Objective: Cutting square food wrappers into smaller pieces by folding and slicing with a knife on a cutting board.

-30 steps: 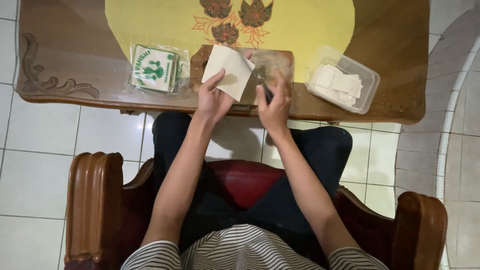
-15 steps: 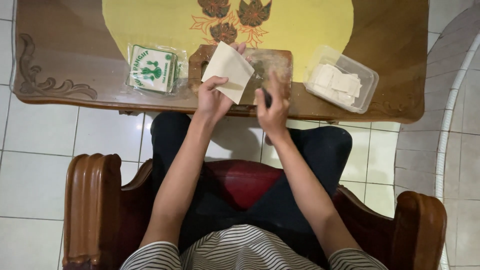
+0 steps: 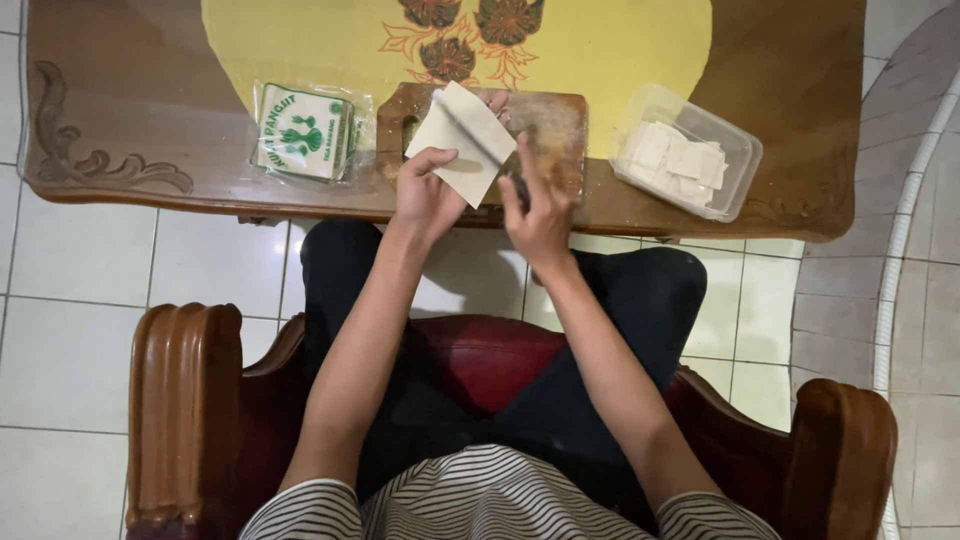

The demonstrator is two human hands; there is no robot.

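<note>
Pale square wrapper (image 3: 462, 146) pinched in left grip (image 3: 425, 195); right grip (image 3: 540, 215) clamps knife (image 3: 480, 140).

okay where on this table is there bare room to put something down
Free: the yellow mat beyond the cutting board, and the bare wood at the table's left end, left of the green packet. Crowded: the near edge, where the left hand holds a pale sheet, the right hand works, and the plastic tub sits.
</note>
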